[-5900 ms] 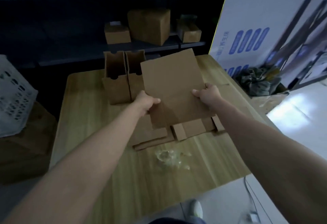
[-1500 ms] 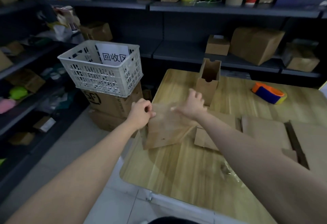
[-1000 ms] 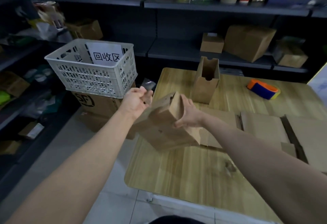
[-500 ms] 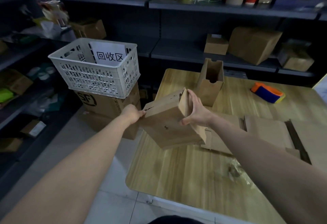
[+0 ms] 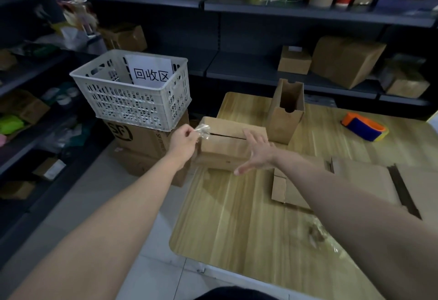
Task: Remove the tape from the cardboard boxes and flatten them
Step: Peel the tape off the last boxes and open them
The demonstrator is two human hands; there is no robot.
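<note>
Cardboard box [image 5: 222, 150] losing its tape [image 5: 203, 132]

Left of centre in the frame, my left hand [image 5: 183, 141] pinches the crumpled clear tape at the box's left end; the box sits at the left edge of the wooden surface [image 5: 237, 219]. My right hand [image 5: 258, 155] lies spread on its top. I judge a firm press and a low, steady pull along the seam will lift the tape whole.
</note>
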